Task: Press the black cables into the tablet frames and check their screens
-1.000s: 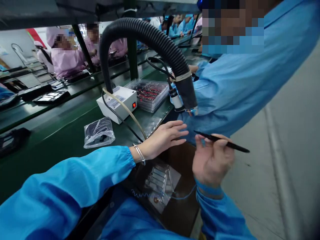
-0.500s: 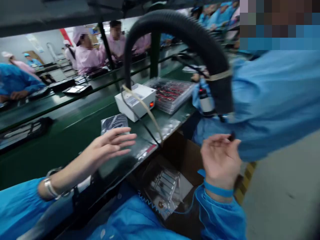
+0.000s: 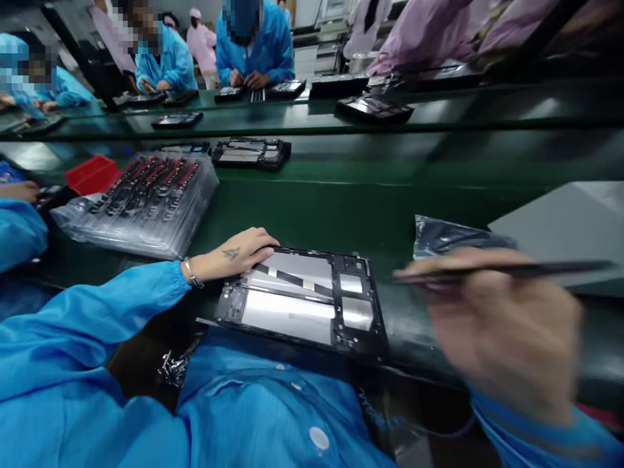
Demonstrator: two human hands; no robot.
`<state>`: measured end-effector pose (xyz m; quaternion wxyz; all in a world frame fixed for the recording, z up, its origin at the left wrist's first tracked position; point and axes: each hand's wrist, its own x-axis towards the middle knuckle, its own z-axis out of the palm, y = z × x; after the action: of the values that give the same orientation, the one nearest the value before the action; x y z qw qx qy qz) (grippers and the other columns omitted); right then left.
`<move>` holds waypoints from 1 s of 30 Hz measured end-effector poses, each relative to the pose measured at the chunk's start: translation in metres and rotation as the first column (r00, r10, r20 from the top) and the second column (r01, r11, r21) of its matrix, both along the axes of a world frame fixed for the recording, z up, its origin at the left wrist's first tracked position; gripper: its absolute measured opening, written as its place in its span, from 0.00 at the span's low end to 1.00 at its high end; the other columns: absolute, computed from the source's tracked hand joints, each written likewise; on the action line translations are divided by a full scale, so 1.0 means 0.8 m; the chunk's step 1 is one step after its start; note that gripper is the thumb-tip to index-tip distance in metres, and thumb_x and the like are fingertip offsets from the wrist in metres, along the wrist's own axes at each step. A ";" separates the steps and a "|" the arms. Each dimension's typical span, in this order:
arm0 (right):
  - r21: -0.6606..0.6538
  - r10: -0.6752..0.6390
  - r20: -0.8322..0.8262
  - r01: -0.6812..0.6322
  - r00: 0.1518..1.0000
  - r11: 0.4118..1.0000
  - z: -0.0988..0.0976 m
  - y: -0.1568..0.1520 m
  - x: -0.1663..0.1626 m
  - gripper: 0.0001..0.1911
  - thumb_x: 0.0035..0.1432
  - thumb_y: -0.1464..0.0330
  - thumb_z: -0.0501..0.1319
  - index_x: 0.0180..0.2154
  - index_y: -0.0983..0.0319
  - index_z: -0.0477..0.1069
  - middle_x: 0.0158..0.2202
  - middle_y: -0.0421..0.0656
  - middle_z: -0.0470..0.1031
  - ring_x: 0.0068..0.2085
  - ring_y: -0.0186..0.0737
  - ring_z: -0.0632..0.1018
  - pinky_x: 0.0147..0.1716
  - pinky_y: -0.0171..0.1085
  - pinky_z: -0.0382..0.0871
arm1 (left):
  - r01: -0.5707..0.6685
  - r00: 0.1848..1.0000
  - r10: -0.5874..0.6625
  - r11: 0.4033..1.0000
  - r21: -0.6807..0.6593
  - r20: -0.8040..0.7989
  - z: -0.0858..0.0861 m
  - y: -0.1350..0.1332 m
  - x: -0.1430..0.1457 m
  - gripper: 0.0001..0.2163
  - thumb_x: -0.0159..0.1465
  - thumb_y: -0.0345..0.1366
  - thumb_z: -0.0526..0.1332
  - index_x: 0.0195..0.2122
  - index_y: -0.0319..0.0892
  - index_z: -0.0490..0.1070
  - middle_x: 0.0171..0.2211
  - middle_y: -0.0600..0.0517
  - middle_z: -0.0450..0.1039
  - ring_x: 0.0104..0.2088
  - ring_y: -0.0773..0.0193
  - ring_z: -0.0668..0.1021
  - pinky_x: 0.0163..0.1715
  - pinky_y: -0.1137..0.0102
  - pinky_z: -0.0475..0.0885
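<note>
1. The open tablet back frame (image 3: 302, 302) lies flat at the near edge of the green bench (image 3: 439, 188), its near side overhanging the edge just above the person's blue smock.
2. The left hand (image 3: 238, 252) rests palm down on the frame's upper left corner, fingers loosely curled over the rim, not clenched.
3. The right hand (image 3: 502, 325) is blurred and hangs above the bench edge to the right of the frame, apart from it; it is closed around one thin black tool (image 3: 507, 270), held level, with the tip pointing left.
4. Between the frame and the right hand a strip of bare green bench shows; beyond the frame, bare green runs back to the raised rail.
5. One crumpled clear bag (image 3: 448, 235) lies behind the tool, just beside a grey box (image 3: 570, 224) at the right.
6. One stack of clear plastic trays (image 3: 141, 205) sits left of the left hand, near but not touching; the top tray holds rows of dark and red parts, too small to count.
7. One red tray (image 3: 92, 174) lies behind that stack.
8. On the far side of the rail one more dark frame (image 3: 251, 153) lies flat; further back several others sit before other workers, too blurred to count.
</note>
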<state>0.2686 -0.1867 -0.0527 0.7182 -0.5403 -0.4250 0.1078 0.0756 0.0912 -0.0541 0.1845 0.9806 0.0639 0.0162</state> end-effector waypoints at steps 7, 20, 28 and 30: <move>-0.364 0.081 0.034 -0.063 0.996 0.929 -0.014 0.116 -0.017 0.14 0.62 0.54 0.65 0.37 0.59 0.76 0.32 0.39 0.76 0.32 0.38 0.81 0.35 0.38 0.77 | -0.001 0.996 -0.003 0.999 0.054 0.084 -0.028 -0.012 -0.003 0.16 0.75 0.39 0.46 0.54 0.44 0.70 0.47 0.48 0.72 0.44 0.58 0.73 0.43 0.63 0.64; -0.519 0.066 0.274 0.090 0.960 0.850 -0.013 0.099 -0.025 0.09 0.67 0.60 0.60 0.39 0.57 0.75 0.36 0.41 0.75 0.36 0.39 0.80 0.32 0.36 0.73 | -0.039 0.981 0.023 0.996 0.080 0.190 -0.038 -0.025 -0.002 0.15 0.75 0.37 0.48 0.51 0.42 0.73 0.44 0.50 0.73 0.40 0.60 0.71 0.37 0.64 0.60; -0.511 0.096 0.316 0.084 0.944 0.855 -0.009 0.100 -0.026 0.08 0.67 0.61 0.60 0.40 0.58 0.74 0.36 0.41 0.75 0.35 0.37 0.80 0.30 0.34 0.73 | -0.039 0.978 0.022 0.996 0.075 0.208 -0.038 -0.025 -0.002 0.14 0.75 0.36 0.48 0.50 0.42 0.73 0.44 0.50 0.73 0.39 0.60 0.71 0.37 0.64 0.62; -0.512 0.096 0.318 0.085 0.943 0.855 -0.008 0.099 -0.025 0.08 0.67 0.62 0.60 0.40 0.58 0.74 0.36 0.41 0.75 0.35 0.37 0.80 0.30 0.34 0.73 | -0.038 0.978 0.022 0.997 0.072 0.206 -0.036 -0.025 -0.002 0.13 0.75 0.36 0.49 0.49 0.42 0.73 0.43 0.50 0.73 0.39 0.60 0.71 0.37 0.64 0.62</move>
<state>0.2482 -0.1073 -0.0593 0.4634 -0.7229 -0.4963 0.1279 0.0736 0.0709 -0.0832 0.1527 0.9789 0.0587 0.1222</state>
